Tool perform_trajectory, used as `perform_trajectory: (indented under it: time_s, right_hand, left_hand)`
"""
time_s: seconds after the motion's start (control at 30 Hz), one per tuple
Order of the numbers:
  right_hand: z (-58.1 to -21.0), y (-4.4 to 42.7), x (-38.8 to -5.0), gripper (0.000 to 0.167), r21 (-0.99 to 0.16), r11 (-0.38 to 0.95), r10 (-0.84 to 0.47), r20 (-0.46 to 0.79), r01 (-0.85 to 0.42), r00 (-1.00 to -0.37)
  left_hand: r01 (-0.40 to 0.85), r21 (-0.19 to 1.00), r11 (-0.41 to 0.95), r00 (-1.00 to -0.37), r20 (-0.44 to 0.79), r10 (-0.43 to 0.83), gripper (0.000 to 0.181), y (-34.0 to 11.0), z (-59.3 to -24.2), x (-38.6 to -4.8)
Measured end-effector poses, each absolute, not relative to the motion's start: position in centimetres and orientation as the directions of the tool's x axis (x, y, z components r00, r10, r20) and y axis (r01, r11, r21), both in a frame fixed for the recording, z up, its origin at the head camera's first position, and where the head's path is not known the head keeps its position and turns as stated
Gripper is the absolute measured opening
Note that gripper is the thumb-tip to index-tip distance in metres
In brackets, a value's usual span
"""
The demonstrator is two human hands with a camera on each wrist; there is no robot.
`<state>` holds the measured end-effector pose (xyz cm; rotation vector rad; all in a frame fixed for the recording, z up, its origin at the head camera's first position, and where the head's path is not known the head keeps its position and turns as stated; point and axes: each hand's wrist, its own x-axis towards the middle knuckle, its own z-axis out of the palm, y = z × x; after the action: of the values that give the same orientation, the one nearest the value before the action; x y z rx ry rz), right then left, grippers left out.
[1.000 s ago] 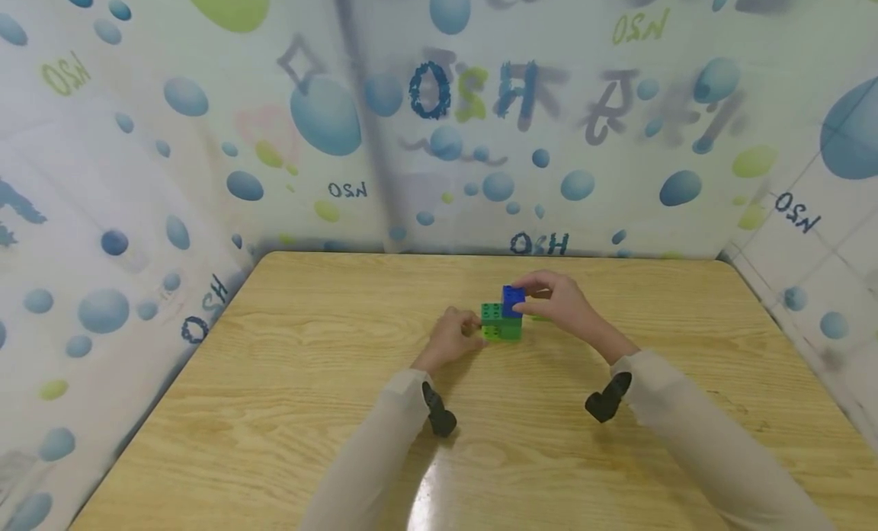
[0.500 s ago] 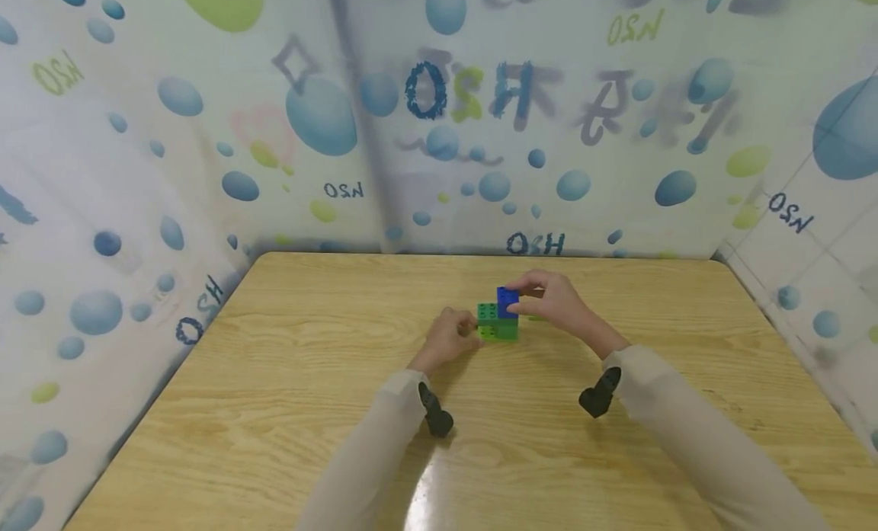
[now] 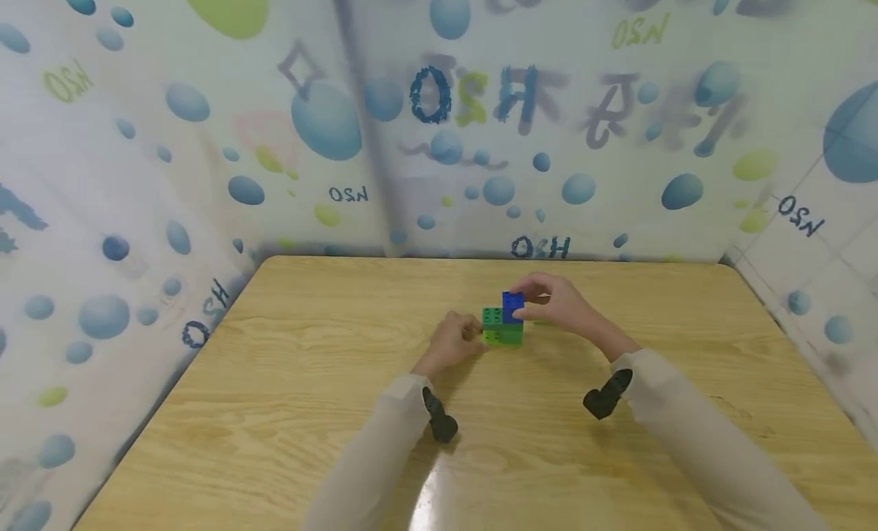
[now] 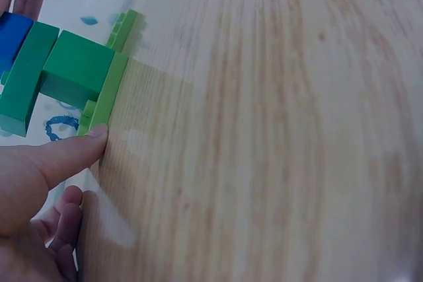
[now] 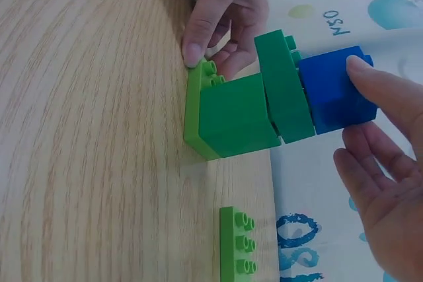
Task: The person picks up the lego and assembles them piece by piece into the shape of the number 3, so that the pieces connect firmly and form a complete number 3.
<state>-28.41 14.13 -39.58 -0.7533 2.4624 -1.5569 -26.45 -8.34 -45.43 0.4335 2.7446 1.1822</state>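
Observation:
Several toy building bricks form a small stack on the table. At the bottom lies a light green base brick (image 5: 192, 113), with a dark green block (image 5: 234, 117) above it. A longer green brick (image 5: 285, 90) overhangs that block; a thin dark gap shows between them in the right wrist view. On top sits a blue brick (image 5: 330, 90), pinched between the thumb and fingers of my right hand (image 3: 565, 306). My left hand (image 3: 453, 342) holds the near end of the light green base, thumb on it; its other fingers are partly hidden.
A separate light green studded brick (image 5: 229, 246) lies on the table beside the stack, largely hidden by my right hand in the head view. The wooden table (image 3: 309, 439) reaches back to a patterned curtain (image 3: 425, 180).
The head view shifts slightly. Both hands keep their places at the stack, and the blue brick stays on top in my right hand.

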Motion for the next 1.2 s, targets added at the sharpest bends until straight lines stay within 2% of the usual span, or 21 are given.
perform_trajectory:
  time_s: [0.33,0.63,0.97,1.2]
  right_hand:
    - [-39.3,15.1,-28.2,0.042,-0.891,0.326,-0.510,0.117,-0.317,-0.852]
    - [-38.6,16.9,-28.6,0.041,-0.882,0.356,-0.478,0.111,-0.308,-0.871]
    - [-40.8,19.5,-29.4,0.046,-0.874,0.432,-0.388,0.044,-0.224,-0.921]
    - [-42.6,20.8,-29.5,0.043,-0.864,0.481,-0.323,-0.014,-0.151,-0.946]
  left_hand:
    - [0.192,0.720,0.667,-0.956,-0.015,0.292,0.028,-8.2,-45.4,-26.2]
    - [0.196,0.726,0.660,-0.955,-0.011,0.296,0.027,-8.2,-45.5,-26.1]
    - [0.210,0.717,0.664,-0.954,0.001,0.300,0.028,-8.3,-45.5,-26.1]
    - [0.227,0.699,0.678,-0.952,0.013,0.306,0.029,-8.3,-45.6,-26.1]
